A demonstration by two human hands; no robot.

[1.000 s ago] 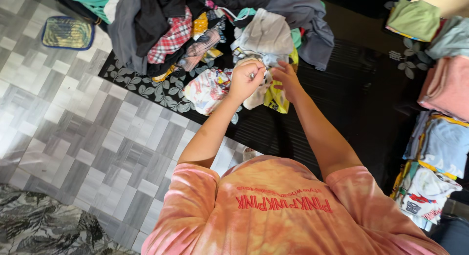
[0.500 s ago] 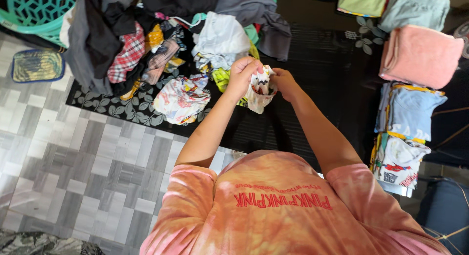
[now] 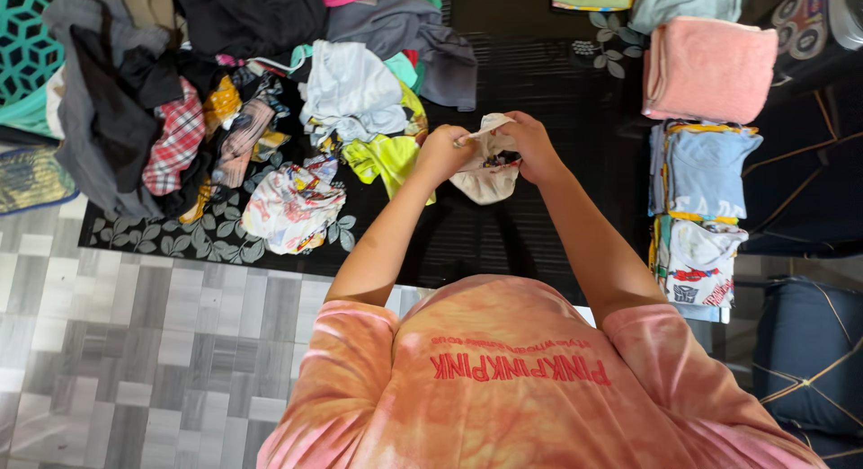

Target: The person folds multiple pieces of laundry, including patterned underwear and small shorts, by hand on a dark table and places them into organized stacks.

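Near the centre of the frame, both hands were closed on a small cream garment (image 3: 485, 168) — the left hand (image 3: 443, 152) pinching its top edge, the right hand (image 3: 532, 146) gripping the other side, the cloth hanging between them. A heap of unsorted clothes (image 3: 270, 119) lay upper left; folded stacks (image 3: 706, 163) sat at right.

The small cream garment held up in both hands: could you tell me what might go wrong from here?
1. The small cream garment is pinched only along its top edge by the left hand and right hand; its hanging part could bunch or slip loose.
2. If dropped, it may land beside the yellow-green top at the edge of the unsorted heap and get mixed in.
3. The stack of folded clothes sits close by the right elbow and could be knocked askew.
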